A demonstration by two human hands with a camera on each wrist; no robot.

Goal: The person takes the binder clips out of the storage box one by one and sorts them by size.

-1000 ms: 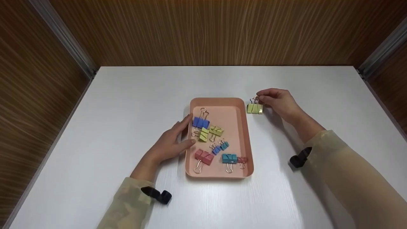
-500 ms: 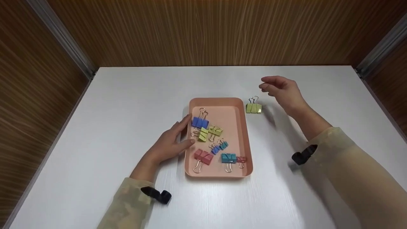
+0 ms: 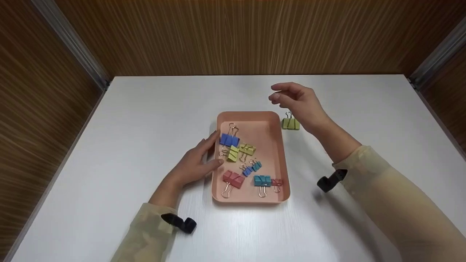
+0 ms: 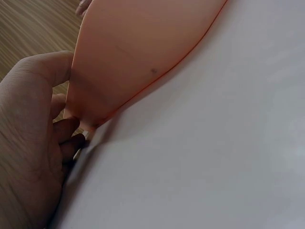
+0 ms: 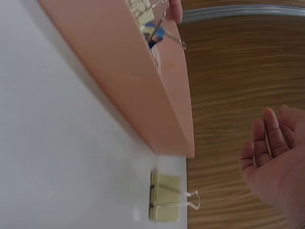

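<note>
A pink tray (image 3: 282, 153) in the middle of the white table holds several binder clips: blue (image 3: 229, 139), yellow-green (image 3: 233, 153), pink (image 3: 233, 179), teal (image 3: 262, 180). My left hand (image 3: 198, 162) rests against the tray's left rim (image 4: 95, 95), fingers and thumb straight. One yellow-green clip (image 3: 291, 123) (image 5: 164, 202) lies on the table just right of the tray's far corner. My right hand (image 3: 291, 100) (image 5: 276, 162) hovers above that corner, fingers loosely bent, holding nothing.
The white table (image 3: 127, 127) is walled by brown wood-grain panels (image 3: 233, 36) at the back and both sides. Black straps sit at both wrists (image 3: 180, 222) (image 3: 329, 181).
My right hand let go of the yellow-green clip on the table, lifted, and moved left toward the tray's far corner. The left hand has not moved.
</note>
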